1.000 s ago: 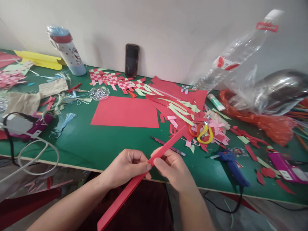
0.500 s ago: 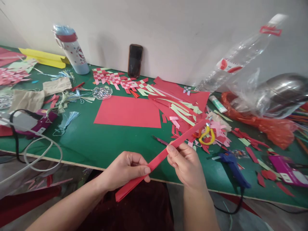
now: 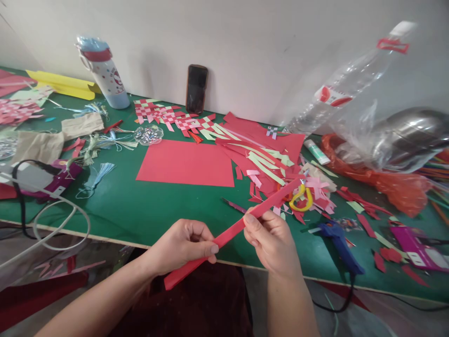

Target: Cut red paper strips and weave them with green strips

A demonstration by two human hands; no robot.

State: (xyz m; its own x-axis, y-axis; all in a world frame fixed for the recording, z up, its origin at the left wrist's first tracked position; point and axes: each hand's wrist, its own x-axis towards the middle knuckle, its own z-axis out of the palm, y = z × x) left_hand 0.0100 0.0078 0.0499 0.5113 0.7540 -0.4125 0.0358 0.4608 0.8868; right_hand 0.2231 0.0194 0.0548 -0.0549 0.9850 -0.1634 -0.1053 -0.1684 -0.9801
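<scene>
A long folded red paper strip (image 3: pixel 231 231) runs diagonally from low left to upper right, above the near edge of the green table (image 3: pixel 140 210). My left hand (image 3: pixel 184 243) pinches its lower part between thumb and fingers. My right hand (image 3: pixel 271 241) pinches it further up, thumb on top. Both hands are closed on the strip. The strip's upper end reaches the yellow-and-orange scissors (image 3: pixel 300 196) lying in a pile of paper scraps (image 3: pixel 273 164).
A red paper sheet (image 3: pixel 185 164) lies mid-table, woven red-and-white paper pieces (image 3: pixel 168 117) behind it. A phone (image 3: pixel 196 89) leans on the wall, a water bottle (image 3: pixel 103 72) stands left. A blue glue gun (image 3: pixel 338 238), a craft knife (image 3: pixel 233 205), a glue stick (image 3: pixel 315 150) and a clear plastic bottle (image 3: pixel 347 79) sit right.
The strip has slid up and to the right through my left hand, leaving less hanging below it. My right hand moved up and right along the strip, then held there.
</scene>
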